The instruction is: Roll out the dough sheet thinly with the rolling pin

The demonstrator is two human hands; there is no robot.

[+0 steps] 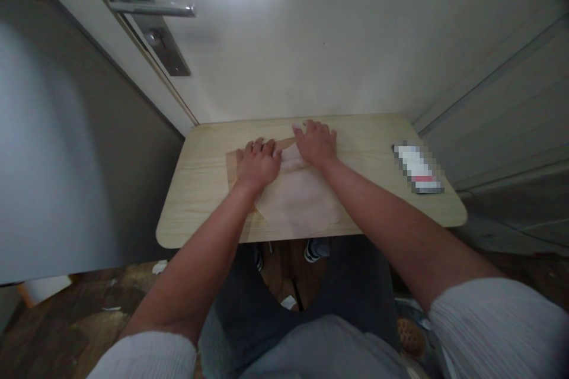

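A thin pale pinkish sheet [302, 198] lies on the table, its near part reaching the front edge. I cannot tell whether it is paper or cloth. Under it, a light brown sheet [232, 166] shows at the left and along the back. My left hand [260, 163] rests palm down on the left side of the sheets, fingers spread toward the back. Farther back and to the right, my right hand [317, 143] presses on the far part of the pale sheet, its fingers apart near the brown edge. What lies beneath both palms is hidden.
The sheets lie on a small light wood table [195, 189] set against a white door [355, 41] with a metal handle [153, 9]. A phone-like blurred object [418, 169] lies at the table's right. A grey panel [57, 148] stands on the left.
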